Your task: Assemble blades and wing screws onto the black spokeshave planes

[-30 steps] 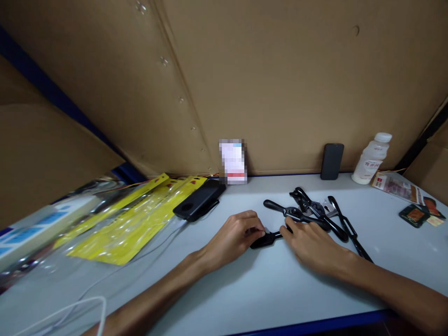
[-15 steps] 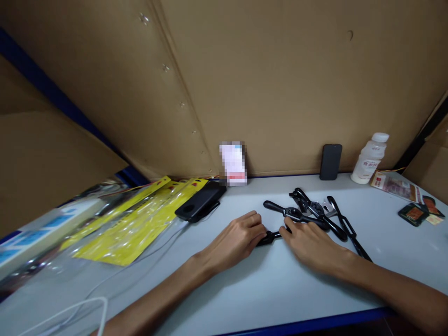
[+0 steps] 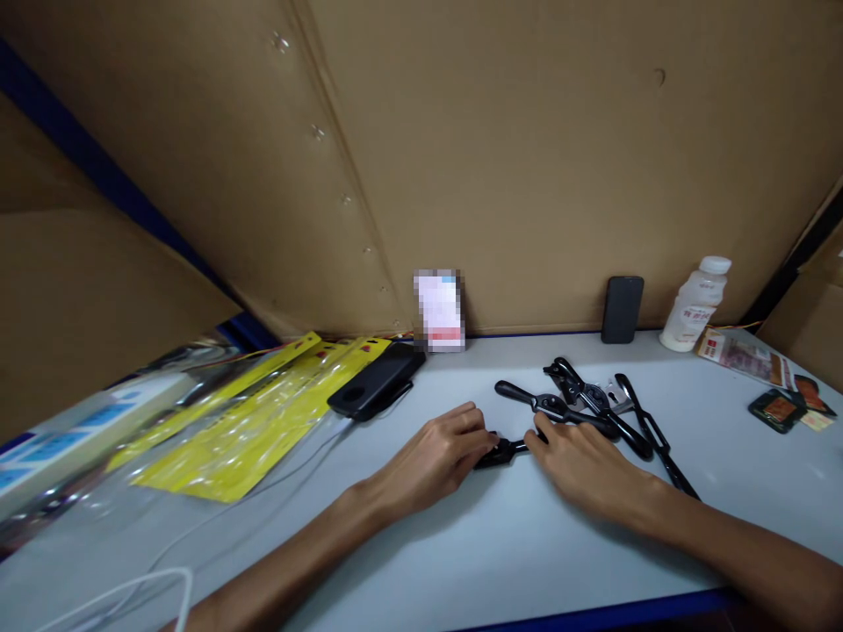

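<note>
A black spokeshave (image 3: 504, 452) lies low over the table between my hands, its middle part showing. My left hand (image 3: 454, 443) has its fingers bent together at the left side of that middle part; what the fingertips pinch there is partly hidden. Closed around the right handle is my right hand (image 3: 583, 456), knuckles up. Just beyond it a second spokeshave (image 3: 550, 404) lies crossed by another black spokeshave (image 3: 602, 408), with a silvery metal plate (image 3: 619, 395) beside them. To the right rests a slim black tool body (image 3: 652, 426) with an open middle.
Yellow-backed clear packages (image 3: 263, 421) and a white power strip (image 3: 92, 430) fill the left side. A black power bank (image 3: 375, 382) trails a cable. Against the cardboard wall (image 3: 527, 175) stand a lit phone (image 3: 439, 307), a dark phone (image 3: 623, 309) and a bottle (image 3: 696, 303).
My left hand has shifted slightly left, baring more of the spokeshave's middle. My right hand stays on the handle. The whole view has tilted a little.
</note>
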`<move>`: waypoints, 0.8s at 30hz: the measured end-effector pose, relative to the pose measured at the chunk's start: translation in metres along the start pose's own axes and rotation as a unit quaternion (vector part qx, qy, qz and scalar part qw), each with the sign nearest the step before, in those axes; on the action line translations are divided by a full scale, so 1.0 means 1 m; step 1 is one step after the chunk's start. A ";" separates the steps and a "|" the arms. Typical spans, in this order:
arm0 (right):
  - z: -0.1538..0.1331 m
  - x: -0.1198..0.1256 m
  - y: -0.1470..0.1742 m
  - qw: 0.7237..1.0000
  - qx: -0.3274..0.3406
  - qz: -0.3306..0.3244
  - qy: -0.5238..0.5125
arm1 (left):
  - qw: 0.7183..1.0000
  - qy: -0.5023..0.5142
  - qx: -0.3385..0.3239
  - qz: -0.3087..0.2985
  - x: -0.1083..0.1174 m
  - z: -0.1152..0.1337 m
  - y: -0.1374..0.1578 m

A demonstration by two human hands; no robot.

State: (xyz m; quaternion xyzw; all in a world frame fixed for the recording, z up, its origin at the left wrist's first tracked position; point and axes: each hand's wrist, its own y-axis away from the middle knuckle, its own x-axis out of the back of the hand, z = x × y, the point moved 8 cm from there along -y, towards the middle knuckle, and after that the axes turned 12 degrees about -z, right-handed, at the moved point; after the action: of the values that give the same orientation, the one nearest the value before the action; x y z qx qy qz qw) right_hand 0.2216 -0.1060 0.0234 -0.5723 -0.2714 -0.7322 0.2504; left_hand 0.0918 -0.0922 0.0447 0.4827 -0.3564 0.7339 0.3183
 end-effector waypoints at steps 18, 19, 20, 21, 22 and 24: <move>0.002 0.001 -0.002 1.000 0.004 -0.008 -0.015 | 0.998 0.049 0.022 0.030 0.000 -0.003 0.000; 0.002 0.001 -0.002 1.000 0.004 -0.010 -0.013 | 0.997 0.062 0.035 0.034 0.000 -0.006 0.001; 0.002 0.001 -0.001 1.000 0.002 -0.011 -0.012 | 0.996 0.072 0.045 0.035 -0.001 -0.009 0.002; 0.002 0.001 -0.001 1.000 0.000 -0.009 -0.011 | 0.995 0.075 0.050 0.035 -0.001 -0.010 0.002; 0.002 0.001 -0.001 1.000 -0.002 -0.007 -0.011 | 0.996 0.071 0.050 0.033 -0.002 -0.011 0.002; 0.002 0.003 -0.001 1.000 -0.002 0.000 -0.014 | 0.998 0.048 0.043 0.030 -0.002 -0.008 0.002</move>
State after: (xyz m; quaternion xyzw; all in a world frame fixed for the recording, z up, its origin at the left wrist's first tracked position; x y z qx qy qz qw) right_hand 0.2222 -0.1040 0.0262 -0.5831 -0.2731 -0.7246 0.2459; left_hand 0.0868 -0.0866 0.0401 0.4494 -0.3234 0.7798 0.2922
